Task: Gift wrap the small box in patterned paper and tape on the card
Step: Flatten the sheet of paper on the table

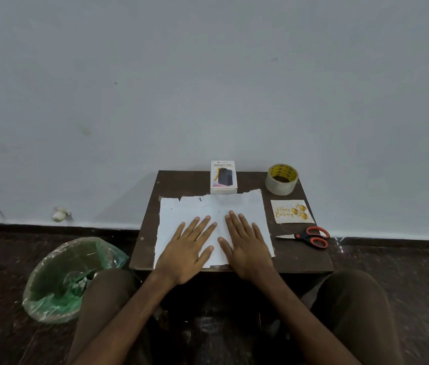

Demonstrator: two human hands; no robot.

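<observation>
Head view: left hand [187, 246] and right hand [245, 243] lie flat, fingers straight, on white paper [176, 209] at frame centre, pattern probably face down. Box [223, 177] stands just above; card [291, 212] right.

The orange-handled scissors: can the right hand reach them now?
Probably yes: the right hand lies flat on the white paper sheet, and only bare brown table separates it from the scissors.
</observation>
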